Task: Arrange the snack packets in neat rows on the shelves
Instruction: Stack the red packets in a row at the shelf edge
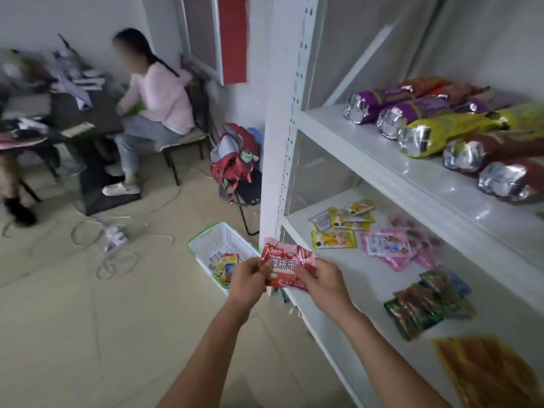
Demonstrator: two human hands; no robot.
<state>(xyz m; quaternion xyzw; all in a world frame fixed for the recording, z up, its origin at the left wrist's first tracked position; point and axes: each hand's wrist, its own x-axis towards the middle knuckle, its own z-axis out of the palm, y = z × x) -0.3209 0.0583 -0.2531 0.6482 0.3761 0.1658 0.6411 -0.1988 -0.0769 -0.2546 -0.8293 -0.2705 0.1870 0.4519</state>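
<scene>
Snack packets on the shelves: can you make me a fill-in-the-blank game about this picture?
1. Both hands, left hand and right hand, hold one ____ packet.
2. The white basket with the green rim stands on the ____.
3. The pink packets lie on the ____ shelf of the two in view.
4. The big purple bags lie on the ____ shelf.

Missing words: red; floor; lower; upper

Soft daylight, blurred, warped edges
</scene>
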